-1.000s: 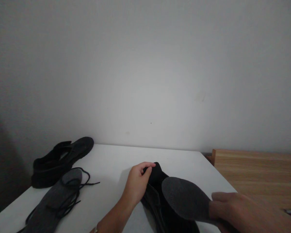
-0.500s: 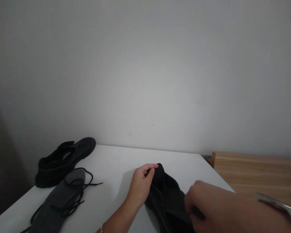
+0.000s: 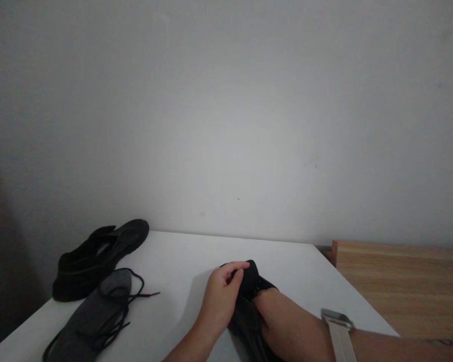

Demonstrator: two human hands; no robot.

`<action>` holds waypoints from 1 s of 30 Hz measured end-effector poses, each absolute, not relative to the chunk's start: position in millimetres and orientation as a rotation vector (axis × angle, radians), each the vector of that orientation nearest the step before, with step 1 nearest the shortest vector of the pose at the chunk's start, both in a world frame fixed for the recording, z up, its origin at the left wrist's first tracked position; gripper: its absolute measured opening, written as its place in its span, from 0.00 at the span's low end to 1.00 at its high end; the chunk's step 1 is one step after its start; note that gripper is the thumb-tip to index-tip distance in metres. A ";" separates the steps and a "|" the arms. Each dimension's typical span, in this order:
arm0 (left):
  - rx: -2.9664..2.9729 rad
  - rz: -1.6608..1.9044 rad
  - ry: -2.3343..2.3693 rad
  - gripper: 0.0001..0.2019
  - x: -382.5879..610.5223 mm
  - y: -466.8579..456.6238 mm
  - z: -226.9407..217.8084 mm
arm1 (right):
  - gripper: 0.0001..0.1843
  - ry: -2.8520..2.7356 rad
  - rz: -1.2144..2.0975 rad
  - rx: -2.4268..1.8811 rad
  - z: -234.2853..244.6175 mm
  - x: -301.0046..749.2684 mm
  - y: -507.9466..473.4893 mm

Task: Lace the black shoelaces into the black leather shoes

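A black shoe (image 3: 251,281) lies on the white table (image 3: 173,281) in front of me. My left hand (image 3: 221,296) pinches the shoe's upper edge at its far end, fingers closed on it. My right hand (image 3: 283,322) is pushed into the shoe's opening, so its fingers are hidden inside; only the back of the hand and the wrist show. A pale watch strap (image 3: 337,329) sits on that wrist. The grey insole seen earlier is out of sight.
A second black shoe (image 3: 98,256) rests at the table's far left. A grey insole (image 3: 90,317) with a loose black lace (image 3: 126,301) over it lies nearer. A wooden surface (image 3: 400,281) adjoins the table on the right. A plain wall stands behind.
My right hand held a grey insole over the shoe a second ago. It has since gone down into the shoe, and the insole no longer shows. The left hand kept its hold.
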State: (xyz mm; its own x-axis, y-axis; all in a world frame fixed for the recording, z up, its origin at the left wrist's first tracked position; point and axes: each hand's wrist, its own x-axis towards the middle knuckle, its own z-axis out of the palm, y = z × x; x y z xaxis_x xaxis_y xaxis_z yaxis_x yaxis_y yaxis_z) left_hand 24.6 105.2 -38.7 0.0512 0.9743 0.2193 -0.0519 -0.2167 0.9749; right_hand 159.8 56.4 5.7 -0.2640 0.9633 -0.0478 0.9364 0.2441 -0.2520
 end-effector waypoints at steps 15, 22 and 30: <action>1.371 1.307 1.010 0.19 23.3 104.1 -37.1 | 0.20 -2.550 0.489 -1.750 13.6 159.7 53.7; 1.384 1.288 1.025 0.19 21.9 105.5 -35.7 | 0.20 -2.953 0.325 -1.512 68.6 184.9 41.1; 1.375 1.271 1.038 0.20 22.1 105.6 -36.2 | 0.11 -3.076 0.509 -1.465 67.0 196.2 36.9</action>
State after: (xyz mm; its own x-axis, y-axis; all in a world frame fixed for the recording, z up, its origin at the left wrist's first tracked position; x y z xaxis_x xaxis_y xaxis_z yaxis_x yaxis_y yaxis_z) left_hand 22.1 105.6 -36.2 0.0950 0.9793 0.1790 -0.0202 -0.1779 0.9838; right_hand 196.2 36.9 67.0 -0.6009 0.6980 -0.3896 0.7863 0.6039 -0.1306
